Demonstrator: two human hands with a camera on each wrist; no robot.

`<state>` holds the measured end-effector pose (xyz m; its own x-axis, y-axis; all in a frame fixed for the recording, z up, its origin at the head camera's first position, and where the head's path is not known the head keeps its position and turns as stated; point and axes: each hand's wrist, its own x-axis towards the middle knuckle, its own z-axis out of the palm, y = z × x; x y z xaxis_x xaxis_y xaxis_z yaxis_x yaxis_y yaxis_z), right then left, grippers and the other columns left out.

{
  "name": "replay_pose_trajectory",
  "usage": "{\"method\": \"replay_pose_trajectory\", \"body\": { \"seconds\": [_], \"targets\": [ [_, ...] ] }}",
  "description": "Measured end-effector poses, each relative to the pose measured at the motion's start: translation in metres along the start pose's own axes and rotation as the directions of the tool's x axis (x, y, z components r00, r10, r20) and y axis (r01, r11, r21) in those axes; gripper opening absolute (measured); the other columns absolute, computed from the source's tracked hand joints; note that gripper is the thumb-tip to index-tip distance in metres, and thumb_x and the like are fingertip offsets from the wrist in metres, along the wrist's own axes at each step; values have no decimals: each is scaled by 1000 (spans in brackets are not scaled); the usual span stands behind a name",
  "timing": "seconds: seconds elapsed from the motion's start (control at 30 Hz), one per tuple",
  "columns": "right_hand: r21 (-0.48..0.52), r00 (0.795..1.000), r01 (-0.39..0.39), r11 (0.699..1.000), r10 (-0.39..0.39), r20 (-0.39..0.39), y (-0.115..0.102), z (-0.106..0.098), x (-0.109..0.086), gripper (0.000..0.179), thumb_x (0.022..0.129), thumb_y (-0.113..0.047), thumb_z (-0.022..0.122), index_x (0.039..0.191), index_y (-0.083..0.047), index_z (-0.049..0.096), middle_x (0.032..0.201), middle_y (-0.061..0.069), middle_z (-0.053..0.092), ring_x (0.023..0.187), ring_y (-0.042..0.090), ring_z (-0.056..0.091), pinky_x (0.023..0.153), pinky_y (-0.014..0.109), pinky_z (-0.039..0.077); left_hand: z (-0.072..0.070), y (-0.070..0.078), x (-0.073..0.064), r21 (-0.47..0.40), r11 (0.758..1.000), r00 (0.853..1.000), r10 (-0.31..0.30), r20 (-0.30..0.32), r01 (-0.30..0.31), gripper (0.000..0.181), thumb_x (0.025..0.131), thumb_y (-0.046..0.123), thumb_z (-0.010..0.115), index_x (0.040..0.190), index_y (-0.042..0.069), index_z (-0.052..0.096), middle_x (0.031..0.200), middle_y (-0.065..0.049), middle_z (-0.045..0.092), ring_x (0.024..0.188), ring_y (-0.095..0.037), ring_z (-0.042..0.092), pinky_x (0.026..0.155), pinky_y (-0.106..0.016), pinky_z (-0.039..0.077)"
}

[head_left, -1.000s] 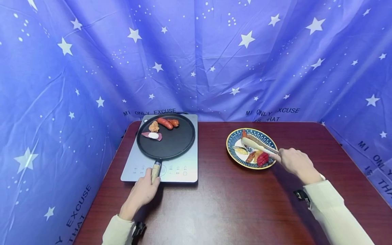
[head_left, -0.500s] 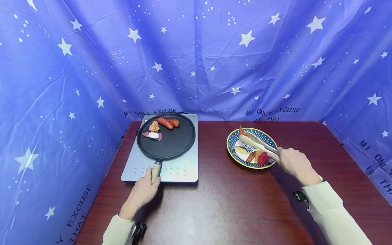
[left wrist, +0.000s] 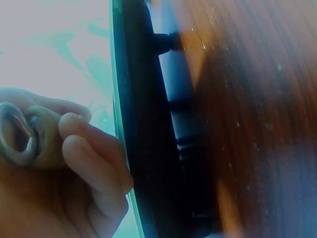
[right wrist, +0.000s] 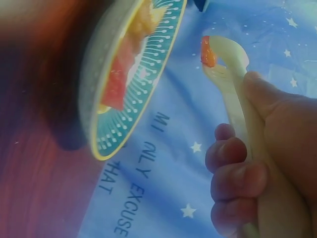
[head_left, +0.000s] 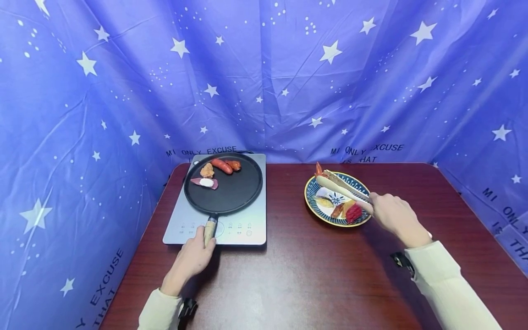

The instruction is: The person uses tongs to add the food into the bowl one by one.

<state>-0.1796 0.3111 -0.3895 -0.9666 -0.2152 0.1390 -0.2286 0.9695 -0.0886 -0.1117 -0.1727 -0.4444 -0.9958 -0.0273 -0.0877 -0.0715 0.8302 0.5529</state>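
Note:
My left hand (head_left: 193, 253) grips the wooden handle (head_left: 210, 233) of a round black flat pan (head_left: 231, 192). In the left wrist view its fingers (left wrist: 94, 158) curl round the handle, whose metal ring shows at the end. My right hand (head_left: 398, 219) holds cream-coloured tongs (head_left: 342, 188) over a blue-patterned plate (head_left: 310, 204). Between the tongs' tips is a small orange-red piece of food (right wrist: 208, 52), raised above the plate's far rim; its kind is unclear. A red piece (head_left: 354, 213), a yellowish piece (head_left: 325, 202) and a brown piece (head_left: 337, 211) lie on the plate.
The pan rests on a silver induction cooker (head_left: 181, 224). In the pan are a red sausage (head_left: 222, 166), a glazed reddish piece (head_left: 234, 165), a fried golden piece (head_left: 207, 170) and a purple-and-white slice (head_left: 205, 183). A starry blue curtain (head_left: 264, 114) surrounds the dark red table (head_left: 297, 275).
My right hand has lifted the tongs with the orange-red piece up and slightly left, from the plate to above its far rim. The left hand keeps still on the pan handle.

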Motion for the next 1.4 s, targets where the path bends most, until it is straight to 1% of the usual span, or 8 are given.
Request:
{"method": "replay_pose_trajectory", "body": {
  "seconds": [0.13,0.33,0.5,0.7,0.87,1.0,1.27,1.4],
  "targets": [
    [1,1000,9,1000,-9,-9,-6,-5,2,47,95,-49,47,72,-8,53,60,13,53,54,37,55,50,53,40,0,0,-1,0,1000,1000,5,-1,-5,33,93,27,51,113,2,42,63,-8,47,54,-22,47,48,-36,37],
    [8,1000,9,1000,-9,-15,-17,-13,7,47,94,-51,47,72,-10,51,56,8,47,50,31,50,47,49,38,-1,0,-1,-2,1000,1000,7,-5,-7,34,93,26,51,114,1,42,63,-8,47,55,-22,47,49,-36,37],
    [-2,999,39,999,-39,-28,-26,-16,11,46,95,-50,47,72,-10,49,54,6,44,47,28,47,45,46,37,0,-1,-1,-8,1000,1000,8,-8,-8,34,92,27,51,113,2,42,63,-8,47,54,-21,47,48,-36,37],
    [4,997,58,998,-58,-48,-38,-21,17,47,95,-50,48,70,-10,48,54,7,44,46,29,47,44,47,37,1,-2,0,-7,1000,1000,19,-12,-19,33,92,26,51,111,1,42,63,-8,47,53,-21,47,48,-36,36],
    [-8,994,81,997,-81,-79,-47,-24,21,45,93,-48,52,69,-10,48,53,8,44,46,31,48,45,49,38,0,-1,-1,-9,1000,1000,10,-9,-10,33,92,26,51,112,1,43,63,-8,47,53,-21,46,48,-36,36],
    [-12,992,104,994,-105,-72,-54,-27,24,44,94,-46,52,71,-9,49,54,8,44,47,30,48,45,49,39,0,0,-2,-14,1000,1000,7,-7,-7,34,92,26,51,113,1,43,62,-8,47,53,-21,46,48,-35,36],
    [-4,991,116,993,-116,-62,-71,-31,29,44,94,-47,51,70,-10,48,52,4,42,46,24,45,44,44,37,1,-1,-1,-12,1000,1000,11,-8,-11,34,92,26,50,114,1,42,62,-8,46,53,-21,47,47,-35,36],
    [-4,991,125,992,-125,-42,-79,-31,33,44,93,-50,50,72,-12,49,52,0,45,51,25,50,48,45,40,1,-1,-1,-11,1000,1000,13,-8,-13,35,92,26,50,114,1,42,63,-8,47,53,-22,47,48,-36,37]
  ]
}}
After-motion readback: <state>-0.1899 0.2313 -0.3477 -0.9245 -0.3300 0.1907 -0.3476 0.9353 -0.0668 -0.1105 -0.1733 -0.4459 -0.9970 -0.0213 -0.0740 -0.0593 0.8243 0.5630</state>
